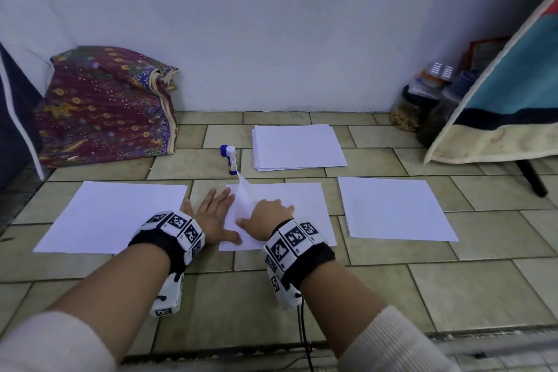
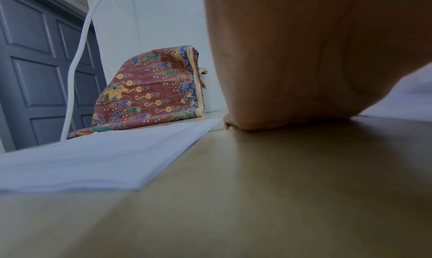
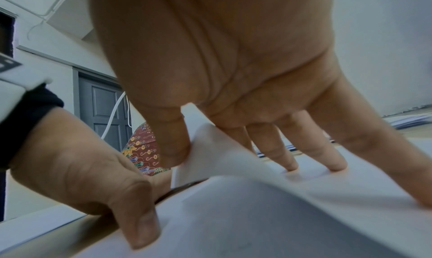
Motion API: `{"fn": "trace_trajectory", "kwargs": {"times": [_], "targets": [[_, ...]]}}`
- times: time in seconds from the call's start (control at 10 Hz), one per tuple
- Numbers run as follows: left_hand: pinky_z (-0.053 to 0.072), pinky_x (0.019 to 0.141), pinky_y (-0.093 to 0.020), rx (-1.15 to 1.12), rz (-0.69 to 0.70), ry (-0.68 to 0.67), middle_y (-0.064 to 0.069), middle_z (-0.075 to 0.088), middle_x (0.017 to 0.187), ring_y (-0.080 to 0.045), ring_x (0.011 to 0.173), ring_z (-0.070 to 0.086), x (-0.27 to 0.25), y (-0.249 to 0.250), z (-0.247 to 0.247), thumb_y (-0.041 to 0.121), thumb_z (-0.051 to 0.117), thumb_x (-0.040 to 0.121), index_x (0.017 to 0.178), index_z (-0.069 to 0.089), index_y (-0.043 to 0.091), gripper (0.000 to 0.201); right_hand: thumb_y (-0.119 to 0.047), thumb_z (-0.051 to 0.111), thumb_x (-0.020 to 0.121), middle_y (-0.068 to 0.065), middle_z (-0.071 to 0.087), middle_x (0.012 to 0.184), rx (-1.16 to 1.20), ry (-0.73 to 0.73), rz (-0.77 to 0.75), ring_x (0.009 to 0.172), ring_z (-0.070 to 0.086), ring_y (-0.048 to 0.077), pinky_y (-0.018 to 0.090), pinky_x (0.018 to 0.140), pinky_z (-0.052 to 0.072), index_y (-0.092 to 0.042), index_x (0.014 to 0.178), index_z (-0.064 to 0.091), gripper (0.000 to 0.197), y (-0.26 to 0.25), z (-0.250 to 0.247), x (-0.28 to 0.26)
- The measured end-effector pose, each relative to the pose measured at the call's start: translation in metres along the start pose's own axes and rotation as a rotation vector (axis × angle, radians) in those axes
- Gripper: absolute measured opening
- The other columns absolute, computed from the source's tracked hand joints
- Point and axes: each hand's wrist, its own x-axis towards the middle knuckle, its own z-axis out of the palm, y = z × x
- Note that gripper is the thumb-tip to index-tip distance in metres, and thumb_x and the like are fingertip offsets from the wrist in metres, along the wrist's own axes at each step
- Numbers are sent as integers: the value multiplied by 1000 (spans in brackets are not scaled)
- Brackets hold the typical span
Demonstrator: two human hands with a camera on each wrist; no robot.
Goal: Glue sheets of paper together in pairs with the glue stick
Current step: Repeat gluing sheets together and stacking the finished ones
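White paper under the hands: the middle sheet (image 1: 280, 214) on the tiled floor (image 1: 332, 296) is pressed by both hands, and its far-left corner (image 1: 244, 190) is curled up off the layer below.
Right hand (image 1: 267, 219): fingers are spread and fairly straight, tips planted on the sheet; in the right wrist view the thumb (image 3: 173, 147) is pressed against the lifted flap, though a true pinch cannot be made out. Judged purpose: the raised corner is being smoothed down onto its partner.
Left hand (image 1: 216, 216): laid flat and wide at the sheet's left edge, thumb on the paper, the other fingers reaching onto the tile. Judged purpose: the pair is pinned so it cannot slide while it is smoothed.
Glue stick (image 1: 231, 159): stood upright, uncapped, near the sheet's far-left corner, its blue cap (image 1: 223, 150) just beside it; neither is held. It appears parked within reach for the next pair.
Left paper (image 1: 111, 214): flat on the floor, near the left hand.
Right paper (image 1: 395, 208): flat, well apart from the right hand.
Supply stack (image 1: 297, 146): loose sheets piled at the far side, near the wall (image 1: 271, 24), just right of the glue stick.
Batik cloth (image 1: 105, 106): folded in the far-left corner.
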Motion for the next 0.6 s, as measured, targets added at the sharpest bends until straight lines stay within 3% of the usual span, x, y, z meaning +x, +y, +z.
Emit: {"fn": "trace_trajectory", "kwargs": {"times": [0.1, 0.3, 0.6], "targets": [[-9, 112, -60, -12, -7, 4, 11, -21, 158, -15, 145, -22, -2, 2, 0, 72, 54, 64, 152, -12, 24, 120, -54, 36, 96, 13, 33, 150, -10, -8, 16, 144, 15, 30, 54, 115, 11, -4, 143, 31, 69, 1, 0, 0], [-7, 113, -59, 3, -12, 7, 10, -22, 158, -15, 145, -22, -3, 3, -1, 61, 59, 83, 152, -13, 24, 106, -55, 36, 96, 13, 31, 152, -23, -15, 18, 145, 14, 30, 54, 115, 10, -4, 145, 28, 71, 0, -1, 1], [-7, 113, -59, 25, -23, -9, 9, -25, 157, -16, 145, -23, -3, 4, -1, 61, 57, 84, 152, -13, 22, 105, -55, 38, 95, 13, 35, 149, -22, 18, 28, 142, 19, 30, 53, 115, 13, -4, 143, 31, 70, -1, 1, 5]]}}
